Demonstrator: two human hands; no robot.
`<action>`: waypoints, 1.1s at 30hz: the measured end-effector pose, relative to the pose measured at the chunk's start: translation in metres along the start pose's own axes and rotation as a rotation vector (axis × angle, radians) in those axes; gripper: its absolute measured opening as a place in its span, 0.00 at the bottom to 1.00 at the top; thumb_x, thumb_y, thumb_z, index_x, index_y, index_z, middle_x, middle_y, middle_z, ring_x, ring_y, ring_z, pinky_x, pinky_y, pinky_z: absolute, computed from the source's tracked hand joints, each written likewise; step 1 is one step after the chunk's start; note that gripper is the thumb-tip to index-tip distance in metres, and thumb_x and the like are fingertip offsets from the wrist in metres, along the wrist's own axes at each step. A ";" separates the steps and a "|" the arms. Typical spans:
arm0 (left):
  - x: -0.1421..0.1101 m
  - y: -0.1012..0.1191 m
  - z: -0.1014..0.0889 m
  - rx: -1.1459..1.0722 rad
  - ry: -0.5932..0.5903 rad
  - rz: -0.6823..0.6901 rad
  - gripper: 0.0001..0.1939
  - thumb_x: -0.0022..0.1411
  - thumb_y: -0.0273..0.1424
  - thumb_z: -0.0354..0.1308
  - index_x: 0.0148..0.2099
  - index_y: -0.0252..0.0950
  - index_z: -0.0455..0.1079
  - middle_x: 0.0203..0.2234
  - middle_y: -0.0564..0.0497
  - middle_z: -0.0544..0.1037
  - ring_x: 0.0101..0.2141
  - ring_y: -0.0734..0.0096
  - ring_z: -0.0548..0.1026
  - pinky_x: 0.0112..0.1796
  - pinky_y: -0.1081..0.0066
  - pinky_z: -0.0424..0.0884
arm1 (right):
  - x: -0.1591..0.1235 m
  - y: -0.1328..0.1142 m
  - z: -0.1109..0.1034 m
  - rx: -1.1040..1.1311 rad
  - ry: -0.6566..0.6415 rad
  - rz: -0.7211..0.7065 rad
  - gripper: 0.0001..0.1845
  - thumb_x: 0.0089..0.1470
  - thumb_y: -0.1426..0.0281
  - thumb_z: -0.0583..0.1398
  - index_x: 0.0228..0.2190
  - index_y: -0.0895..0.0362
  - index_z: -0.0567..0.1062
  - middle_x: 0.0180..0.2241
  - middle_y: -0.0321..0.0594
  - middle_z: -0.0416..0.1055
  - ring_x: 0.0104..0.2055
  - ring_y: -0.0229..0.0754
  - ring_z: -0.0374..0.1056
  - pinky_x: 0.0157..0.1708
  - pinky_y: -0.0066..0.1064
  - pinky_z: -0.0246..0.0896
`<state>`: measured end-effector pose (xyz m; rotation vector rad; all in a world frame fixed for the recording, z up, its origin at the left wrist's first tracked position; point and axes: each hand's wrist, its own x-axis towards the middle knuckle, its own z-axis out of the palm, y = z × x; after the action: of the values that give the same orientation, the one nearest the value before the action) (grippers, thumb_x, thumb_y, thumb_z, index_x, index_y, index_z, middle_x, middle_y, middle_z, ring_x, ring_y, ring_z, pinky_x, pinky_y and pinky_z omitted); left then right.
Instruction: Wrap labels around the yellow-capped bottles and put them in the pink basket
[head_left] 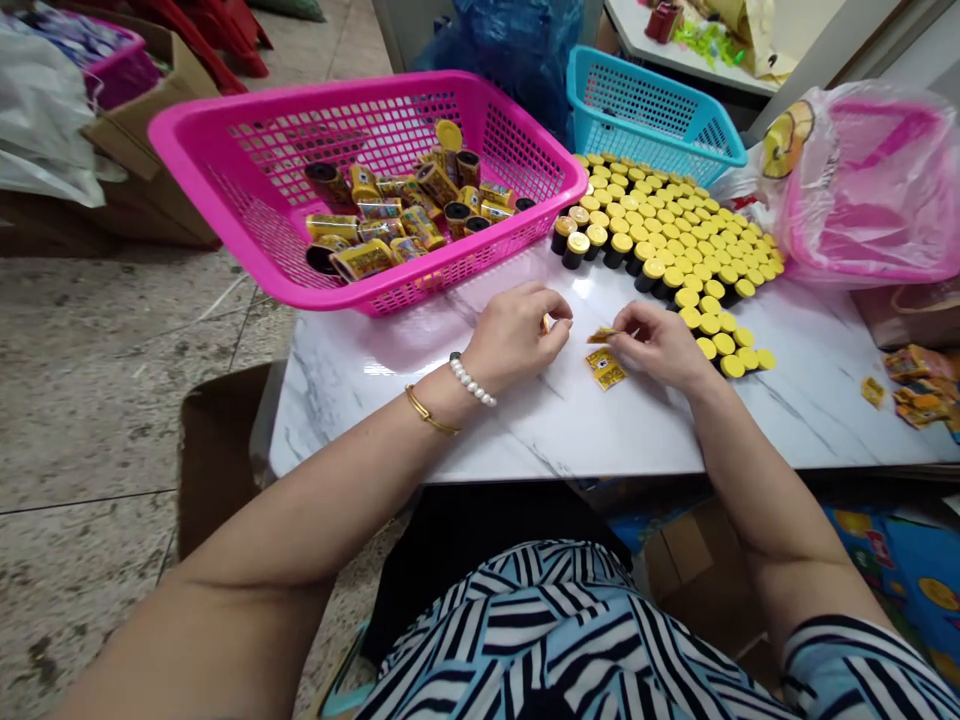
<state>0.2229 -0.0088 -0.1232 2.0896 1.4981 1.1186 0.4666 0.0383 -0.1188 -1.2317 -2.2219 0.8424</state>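
My right hand [654, 342] pinches a small yellow printed label [601, 335] between thumb and fingertips, just above the tabletop. Under it, flat on the table, lies a second yellow printed label [606, 369]. To the left, my left hand [517, 335] is curled with thumb and forefinger close together. A bit of orange shows inside its fingers, too covered to name. Beyond the right hand stand many small black tubs with yellow lids [675, 225], packed upright in a cluster. Several tubs wrapped in yellow labels [409, 215] lie jumbled in the pink basket [262, 285].
Behind the cluster sits a blue basket [652, 150]. A pink container lined with clear plastic [874, 190] is at the right, near a pile of orange printed pieces [924, 385]. The marble-patterned table [487, 445] ends close to my body. A cardboard box [161, 130] stands on the floor left.
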 end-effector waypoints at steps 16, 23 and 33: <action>0.011 -0.017 -0.031 0.323 -0.095 -0.229 0.12 0.58 0.34 0.65 0.43 0.36 0.82 0.33 0.45 0.83 0.38 0.58 0.79 0.45 0.60 0.73 | 0.003 -0.024 -0.011 -0.478 -0.301 -0.029 0.14 0.52 0.69 0.68 0.43 0.51 0.81 0.41 0.40 0.73 0.35 0.40 0.69 0.38 0.33 0.61; 0.016 -0.019 -0.042 0.509 -0.332 -0.279 0.13 0.58 0.33 0.67 0.44 0.33 0.84 0.41 0.38 0.84 0.44 0.52 0.80 0.45 0.61 0.74 | 0.005 -0.022 -0.013 -0.425 -0.379 -0.108 0.03 0.51 0.72 0.69 0.29 0.54 0.80 0.38 0.41 0.73 0.39 0.42 0.70 0.40 0.34 0.63; 0.022 -0.021 -0.039 0.409 -0.414 -0.253 0.18 0.54 0.22 0.61 0.47 0.36 0.84 0.37 0.47 0.86 0.41 0.60 0.81 0.44 0.68 0.73 | -0.030 -0.018 0.022 -0.247 0.076 -0.409 0.07 0.62 0.74 0.59 0.42 0.52 0.75 0.46 0.46 0.76 0.49 0.46 0.74 0.50 0.40 0.72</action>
<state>0.1831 0.0130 -0.1041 2.1230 1.8103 0.2764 0.4565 -0.0013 -0.1245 -0.8420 -2.4459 0.3656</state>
